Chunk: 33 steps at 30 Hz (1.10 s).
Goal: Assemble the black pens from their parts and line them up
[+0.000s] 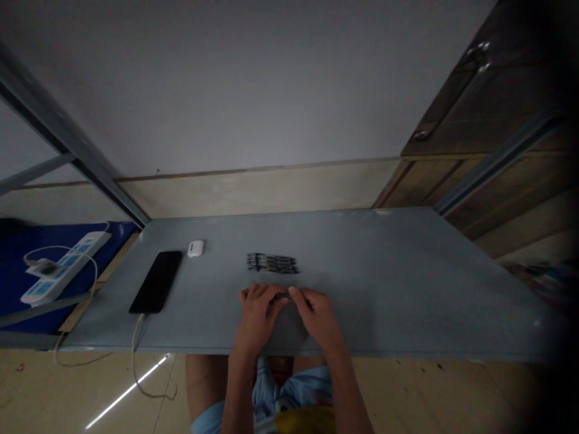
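My left hand (260, 310) and my right hand (314, 310) meet near the front of the grey table, fingers closed in a pinch. Between them they hold a slim dark pen (283, 295), of which only a short middle part shows; the fingers hide the rest. Just beyond my hands, several black pens (272, 263) lie side by side in a row, roughly parallel to the table's edge. Neither hand touches that row.
To the left lie a black phone (157, 282) with a white cable and a white earbud case (196, 248). A white power strip (67, 268) rests on a blue surface beyond the grey table (407, 289). Metal posts rise at both back corners, before a wall.
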Motion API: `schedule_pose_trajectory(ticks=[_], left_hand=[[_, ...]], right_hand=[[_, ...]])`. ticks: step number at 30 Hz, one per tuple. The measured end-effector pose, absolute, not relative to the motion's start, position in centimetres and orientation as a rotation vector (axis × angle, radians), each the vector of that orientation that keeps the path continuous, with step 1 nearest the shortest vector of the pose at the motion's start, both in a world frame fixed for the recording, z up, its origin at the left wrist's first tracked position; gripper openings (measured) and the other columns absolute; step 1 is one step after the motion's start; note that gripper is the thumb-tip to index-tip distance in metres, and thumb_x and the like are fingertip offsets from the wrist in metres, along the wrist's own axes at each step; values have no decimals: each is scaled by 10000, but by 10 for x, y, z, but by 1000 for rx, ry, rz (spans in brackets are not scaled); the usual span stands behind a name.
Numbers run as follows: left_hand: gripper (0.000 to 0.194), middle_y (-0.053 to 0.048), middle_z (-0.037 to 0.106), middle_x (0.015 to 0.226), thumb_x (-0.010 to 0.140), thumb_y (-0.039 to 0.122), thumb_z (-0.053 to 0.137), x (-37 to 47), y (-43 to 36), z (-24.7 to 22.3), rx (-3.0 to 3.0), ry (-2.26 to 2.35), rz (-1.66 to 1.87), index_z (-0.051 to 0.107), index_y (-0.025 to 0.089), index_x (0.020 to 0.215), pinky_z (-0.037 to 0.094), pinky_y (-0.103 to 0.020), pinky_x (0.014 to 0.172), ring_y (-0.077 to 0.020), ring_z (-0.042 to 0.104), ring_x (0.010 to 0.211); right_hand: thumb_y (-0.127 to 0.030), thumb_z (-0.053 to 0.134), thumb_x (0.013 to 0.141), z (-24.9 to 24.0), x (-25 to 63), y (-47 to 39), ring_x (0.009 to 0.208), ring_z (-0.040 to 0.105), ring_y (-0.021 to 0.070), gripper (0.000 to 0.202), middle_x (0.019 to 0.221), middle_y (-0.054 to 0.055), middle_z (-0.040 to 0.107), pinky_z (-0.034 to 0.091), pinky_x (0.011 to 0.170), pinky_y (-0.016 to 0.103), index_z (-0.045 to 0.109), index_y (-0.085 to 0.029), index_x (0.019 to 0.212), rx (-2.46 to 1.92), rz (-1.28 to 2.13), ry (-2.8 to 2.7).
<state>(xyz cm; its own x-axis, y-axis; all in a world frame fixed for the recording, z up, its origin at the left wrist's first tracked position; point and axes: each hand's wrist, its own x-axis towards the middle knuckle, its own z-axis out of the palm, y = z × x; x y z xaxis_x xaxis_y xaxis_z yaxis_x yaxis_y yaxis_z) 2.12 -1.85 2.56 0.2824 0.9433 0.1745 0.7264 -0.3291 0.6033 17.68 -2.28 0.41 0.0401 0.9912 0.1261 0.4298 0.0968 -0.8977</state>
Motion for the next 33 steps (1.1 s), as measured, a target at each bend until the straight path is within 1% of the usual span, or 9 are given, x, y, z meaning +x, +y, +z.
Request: schedule_pose_trajectory(ticks=[3,5,9,11,16,20,22,27,33], left_hand=[[302,-11,645,842,978,341,395,22,-16,24,2164,1552,688,659,244,867,317,-357,809,-204,513,886],[292,-12,651,858,979,334,393,23,-16,24,2165,1544,685,649,237,877,317,-358,811,-204,515,887],[170,16,654,959,921,374,527,26,-17,26,2161,1434,697,620,285,1032,318,-361,848,-201,516,929],[160,17,643,938,930,366,511,26,-17,25,2168,1428,684,630,292,1010,318,-361,847,-200,513,928],[309,-17,629,882,987,316,364,26,-15,19,2164,1523,665,631,230,857,319,-373,827,-208,514,908],[189,-7,648,1012,959,318,441,30,-17,22,2121,1441,743,581,255,1068,324,-378,853,-205,525,946],[218,2,643,1080,931,326,500,30,-18,25,2114,1375,760,551,277,1137,325,-376,867,-204,525,975],[161,9,655,1040,946,312,477,26,-17,26,2109,1383,742,587,275,1058,323,-375,885,-204,526,981],[215,-2,650,941,969,336,427,25,-17,23,2127,1412,702,624,251,981,326,-369,850,-198,527,934]], right_hand=[[-428,468,924,9,177,-23,614,494,139,322,640,-17,523,368,573,238,547,-192,720,-1366,906,-1575],[-416,464,927,10,176,-23,633,511,143,289,670,-14,551,381,586,237,563,-196,768,-1355,887,-1589],[-431,425,939,6,176,-20,561,486,146,416,567,-11,514,365,560,254,514,-196,608,-1452,780,-1529],[-426,439,935,6,175,-20,555,487,144,430,557,-8,511,366,565,256,503,-194,579,-1455,767,-1517],[-365,483,925,11,176,-23,671,530,148,253,712,1,580,396,618,239,559,-193,755,-1349,858,-1601],[-368,434,943,6,177,-21,624,503,149,339,641,-1,535,383,608,253,522,-191,667,-1425,789,-1587],[-370,418,948,2,177,-19,604,504,149,366,626,2,546,380,612,259,545,-184,660,-1455,778,-1561],[-396,452,932,3,176,-19,578,490,141,384,590,-9,525,364,574,248,525,-186,619,-1444,790,-1552],[-395,424,938,7,173,-20,594,499,155,355,612,0,538,377,584,256,503,-202,650,-1444,764,-1609]])
